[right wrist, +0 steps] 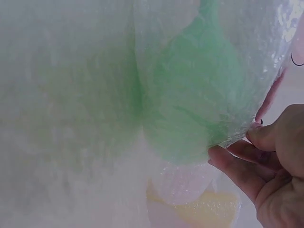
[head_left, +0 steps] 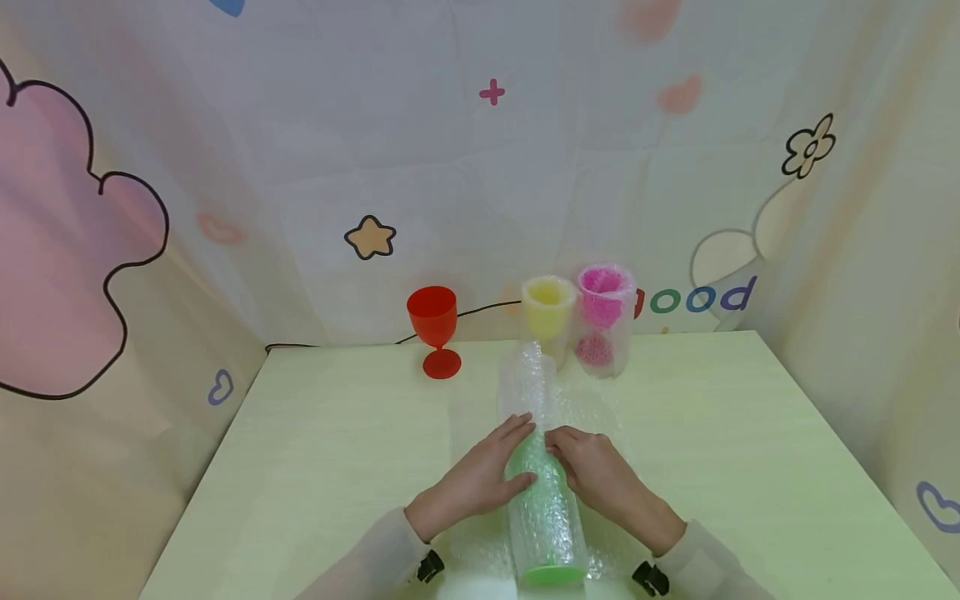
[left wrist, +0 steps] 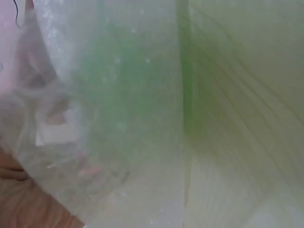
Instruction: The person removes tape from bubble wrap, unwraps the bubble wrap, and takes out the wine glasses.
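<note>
A green goblet [right wrist: 194, 90] lies on its side inside a roll of clear bubble wrap [head_left: 527, 387], its round foot [head_left: 553, 575] pointing toward me at the near end. My left hand [head_left: 483, 471] rests on the left side of the roll, fingers stretched forward and thumb spread across the top. From the right, my right hand [head_left: 600, 471] pinches the wrap's edge between thumb and fingertips, which shows closely in the right wrist view. In the left wrist view the wrap covers most of that hand.
At the back of the table [head_left: 337, 442] a bare red goblet [head_left: 432, 310] stands upright on the left. A yellow goblet [head_left: 547, 308] and a pink goblet [head_left: 603, 287], both wrapped in bubble wrap, stand right of it. Patterned curtains surround the table.
</note>
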A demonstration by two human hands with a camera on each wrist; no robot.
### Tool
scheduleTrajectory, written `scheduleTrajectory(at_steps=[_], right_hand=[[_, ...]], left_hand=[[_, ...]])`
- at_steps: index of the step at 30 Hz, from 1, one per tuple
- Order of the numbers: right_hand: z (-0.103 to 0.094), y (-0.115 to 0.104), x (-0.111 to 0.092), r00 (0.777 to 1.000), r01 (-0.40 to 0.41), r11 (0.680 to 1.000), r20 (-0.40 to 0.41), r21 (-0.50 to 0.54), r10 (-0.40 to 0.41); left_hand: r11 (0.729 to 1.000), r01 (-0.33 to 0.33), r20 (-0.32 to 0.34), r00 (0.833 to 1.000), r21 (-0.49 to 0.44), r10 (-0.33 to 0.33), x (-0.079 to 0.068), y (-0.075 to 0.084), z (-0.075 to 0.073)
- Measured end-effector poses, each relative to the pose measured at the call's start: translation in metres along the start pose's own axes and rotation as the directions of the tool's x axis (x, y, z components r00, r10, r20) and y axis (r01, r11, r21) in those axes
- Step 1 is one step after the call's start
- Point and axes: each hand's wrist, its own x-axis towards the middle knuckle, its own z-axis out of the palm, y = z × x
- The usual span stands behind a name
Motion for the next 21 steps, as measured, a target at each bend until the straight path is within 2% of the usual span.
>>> scheduleTrajectory(at_steps=[5,9,12,16,18,21], right_hand=[[0.002,0.001,0.001,0.999,-0.023,1.0,-0.049,0.012,0.024],[0.003,0.005,0.0,0.996,-0.052,0.996,-0.075,0.068,0.057],[0.003,0.009,0.0,0.984,-0.131,0.96,-0.084,0.248,0.155],[0.002,0.009,0.003,0.974,-0.181,0.88,-0.043,0.439,0.222],[0.002,0.007,0.005,0.978,-0.181,0.872,-0.012,0.454,0.209],[0.001,0.005,0.008,0.968,-0.225,0.857,0.011,0.464,0.249]], left_hand=[[1.0,-0.013,-0.004,1.0,0.013,0.013,-0.001,0.001,0.001],[1.0,-0.026,-0.008,1.0,0.01,0.026,-0.003,-0.001,0.002],[1.0,-0.022,-0.007,1.0,-0.006,0.022,-0.006,-0.005,0.002],[0.999,-0.008,-0.008,1.0,-0.036,0.008,-0.01,-0.012,0.003],[0.999,-0.004,-0.009,1.0,-0.054,0.003,-0.011,-0.014,0.002],[0.997,0.004,-0.012,1.0,-0.077,-0.004,-0.01,-0.015,0.002]])
